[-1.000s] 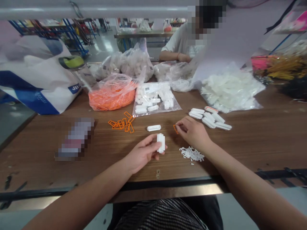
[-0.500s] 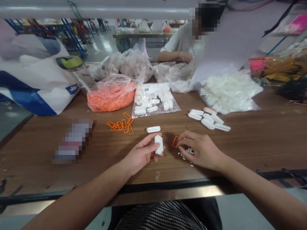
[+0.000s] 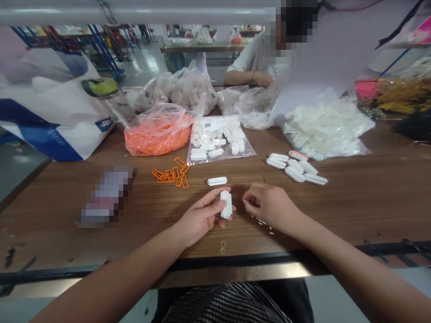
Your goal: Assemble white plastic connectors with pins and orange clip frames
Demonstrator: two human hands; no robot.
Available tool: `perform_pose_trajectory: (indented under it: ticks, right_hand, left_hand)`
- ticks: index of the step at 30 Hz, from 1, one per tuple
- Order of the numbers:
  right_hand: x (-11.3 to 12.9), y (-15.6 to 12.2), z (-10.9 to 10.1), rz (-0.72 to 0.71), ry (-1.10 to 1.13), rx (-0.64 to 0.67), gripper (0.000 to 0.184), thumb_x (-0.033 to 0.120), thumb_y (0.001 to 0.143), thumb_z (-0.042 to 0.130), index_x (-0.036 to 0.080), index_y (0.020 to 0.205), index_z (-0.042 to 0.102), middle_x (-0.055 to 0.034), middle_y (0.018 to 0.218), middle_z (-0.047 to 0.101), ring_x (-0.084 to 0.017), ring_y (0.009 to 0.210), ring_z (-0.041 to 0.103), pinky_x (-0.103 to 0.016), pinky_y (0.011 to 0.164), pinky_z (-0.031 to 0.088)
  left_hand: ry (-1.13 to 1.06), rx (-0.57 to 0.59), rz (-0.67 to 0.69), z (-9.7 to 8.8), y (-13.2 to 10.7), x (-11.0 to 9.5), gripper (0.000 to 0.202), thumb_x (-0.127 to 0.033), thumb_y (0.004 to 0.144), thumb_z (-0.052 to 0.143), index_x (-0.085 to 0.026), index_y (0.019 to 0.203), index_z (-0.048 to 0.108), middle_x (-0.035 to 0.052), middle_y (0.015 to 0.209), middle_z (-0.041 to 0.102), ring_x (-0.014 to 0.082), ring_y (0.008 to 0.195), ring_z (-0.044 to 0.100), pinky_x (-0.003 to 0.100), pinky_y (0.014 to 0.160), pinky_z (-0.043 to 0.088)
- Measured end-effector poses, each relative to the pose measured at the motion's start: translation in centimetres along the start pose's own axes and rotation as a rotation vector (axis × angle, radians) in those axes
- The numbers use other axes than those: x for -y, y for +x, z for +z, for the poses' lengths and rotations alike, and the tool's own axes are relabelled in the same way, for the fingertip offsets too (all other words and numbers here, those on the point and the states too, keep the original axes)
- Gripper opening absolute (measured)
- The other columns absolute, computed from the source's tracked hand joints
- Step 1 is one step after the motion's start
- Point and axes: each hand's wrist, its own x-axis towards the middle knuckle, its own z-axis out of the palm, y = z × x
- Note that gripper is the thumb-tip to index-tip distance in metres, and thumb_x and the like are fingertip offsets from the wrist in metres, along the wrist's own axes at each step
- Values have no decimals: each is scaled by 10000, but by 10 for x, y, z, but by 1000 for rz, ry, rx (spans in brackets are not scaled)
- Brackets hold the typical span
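Held casing (image 3: 227,207): smooth plastic, apparently matt; tabletop (image 3: 357,202): woodgrain, smooth; flat bag (image 3: 248,149): glossy film.

Brown wood-grain table (image 3: 357,197) here. Loose orange frames (image 3: 170,174) lie past the left hand (image 3: 205,211), off to its left; one white piece (image 3: 217,181) sits just beyond it. Past the right hand (image 3: 272,206) there's a white-piece pile (image 3: 295,168), plus tiny white bits (image 3: 261,222) peeking out beside that hand.

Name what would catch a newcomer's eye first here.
Probably the clear bag of orange pieces, left of centre towards the far side of the tabletop, with loose orange frames in front of it. Next, near the middle, the left hand holds a white plastic piece while the right hand pinches a mostly hidden orange piece.
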Motion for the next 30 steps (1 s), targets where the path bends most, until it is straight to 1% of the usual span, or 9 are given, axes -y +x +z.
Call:
perform_pose_trajectory:
  ticks: [1,3,4,6,9,13,16,24,30]
  right_hand:
    - [2,0,-3,-7,87,-67,147,161,819,571,178,688,637,-11,659,615,-125,573,559,-257,548,420]
    - [10,-1,-9,-77,216,-201,148,173,872,547,179,758,641,-23,722,638,-121,623,583,-251,579,459]
    - [14,-1,-10,-124,246,-252,143,173,888,543,179,784,641,-30,752,650,-121,649,596,-249,593,474]
    - [22,-2,-10,-211,248,-297,120,165,898,553,179,814,638,-39,789,668,-122,679,613,-243,600,488]
    - [29,-5,-4,-285,233,-271,92,153,892,564,175,839,637,-48,811,674,-133,706,620,-253,613,502]
    - [30,-7,0,-295,299,-233,89,111,856,568,174,853,631,-60,859,667,-148,772,622,-274,668,525]
    - [30,-7,1,-300,324,-209,111,87,828,557,178,835,621,-61,864,658,-154,781,614,-289,686,528]
    - [31,-8,-1,-297,332,-186,124,99,837,533,189,838,619,-58,845,648,-156,772,605,-296,671,527]
    - [28,-10,1,-301,352,-209,65,169,869,595,193,916,634,-62,907,663,-164,824,631,-302,684,541]
  left_hand:
    - [-9,9,-2,0,0,0,433,-281,827,734,-199,1229,596,80,918,700,130,722,645,203,582,442]
    - [-26,26,-9,0,1,1,444,-287,822,740,-200,1234,599,79,918,695,138,729,646,208,582,444]
    - [-32,30,-10,1,1,1,443,-287,819,743,-197,1230,605,73,909,688,139,732,645,211,584,446]
    - [-35,25,-3,2,2,2,429,-282,814,748,-191,1213,620,52,880,667,136,735,633,215,585,450]
    - [-15,-2,16,5,2,4,420,-287,811,752,-191,1201,628,36,884,647,129,748,610,219,585,455]
    - [11,-9,34,5,3,7,433,-305,808,756,-211,1211,630,33,924,636,121,755,593,217,584,448]
    - [19,-8,57,4,3,8,443,-314,806,760,-230,1221,631,32,929,633,121,753,590,222,596,451]
    - [38,-14,77,5,2,8,426,-289,816,750,-242,1223,632,29,920,635,119,756,592,222,608,477]
    - [42,-32,69,5,3,7,439,-267,809,753,-225,1226,626,32,903,652,118,737,612,200,578,506]
